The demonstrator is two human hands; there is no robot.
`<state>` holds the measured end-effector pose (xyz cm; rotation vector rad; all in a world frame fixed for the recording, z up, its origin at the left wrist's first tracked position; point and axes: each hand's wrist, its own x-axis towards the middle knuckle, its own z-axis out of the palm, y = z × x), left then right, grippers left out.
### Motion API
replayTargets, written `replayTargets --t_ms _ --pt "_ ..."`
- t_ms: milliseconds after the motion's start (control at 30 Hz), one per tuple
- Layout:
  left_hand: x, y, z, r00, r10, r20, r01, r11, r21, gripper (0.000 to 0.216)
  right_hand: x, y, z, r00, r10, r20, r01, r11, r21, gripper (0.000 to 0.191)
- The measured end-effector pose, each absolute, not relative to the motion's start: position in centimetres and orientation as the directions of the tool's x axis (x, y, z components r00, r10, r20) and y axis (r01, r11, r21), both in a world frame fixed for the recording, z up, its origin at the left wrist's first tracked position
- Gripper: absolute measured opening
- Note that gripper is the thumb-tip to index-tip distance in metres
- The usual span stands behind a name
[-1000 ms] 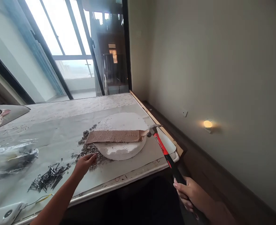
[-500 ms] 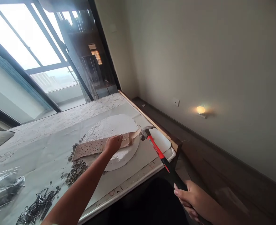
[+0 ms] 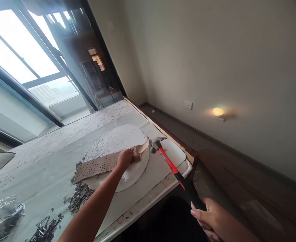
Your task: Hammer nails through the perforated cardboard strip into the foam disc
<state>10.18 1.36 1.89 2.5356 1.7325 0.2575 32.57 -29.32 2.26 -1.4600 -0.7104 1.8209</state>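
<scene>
A brown strip of perforated board (image 3: 97, 165) lies across a round white disc (image 3: 117, 143) on the paper-covered table (image 3: 42, 154). My left hand (image 3: 124, 159) rests on the strip's right part, fingers pinched together on something I cannot make out. My right hand (image 3: 209, 220) grips the black end of a hammer (image 3: 173, 166) with a red and black handle. The hammer's steel head hovers just right of the strip's torn end, near the disc's rim.
A heap of small grey stones (image 3: 79, 196) lies left of the disc. Loose dark nails (image 3: 43, 230) and a clear plastic bag (image 3: 2, 218) sit at the near left. The table's wooden edge (image 3: 163, 129) runs beside a wall with a lit lamp (image 3: 217, 111).
My left hand went from the stone heap up onto the brown strip and closed there. The view swung left and tilted. The hammer stays raised near the strip's end.
</scene>
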Motion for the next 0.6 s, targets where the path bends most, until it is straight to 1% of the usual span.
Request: replayTargets --t_ms 233,433,600 --pt "10.38 1.43 1.66 0.359 0.924 0.131 0.928 -0.368 0.054 0.044 32.34 -29.12 1.52 -0.099 0.780 -0.618 -0.134 -0.626 -0.768 0.026" --pt "10.60 1.28 1.91 0.327 0.937 0.121 0.940 -0.336 0.056 0.043 32.28 -29.27 1.72 -0.109 0.791 -0.602 -0.135 -0.612 -0.779 0.032" --pt "10.79 1.19 2.08 0.350 0.931 0.101 0.932 -0.357 0.063 0.044 32.39 -29.25 2.30 -0.132 0.775 -0.618 -0.113 -0.631 -0.768 0.029"
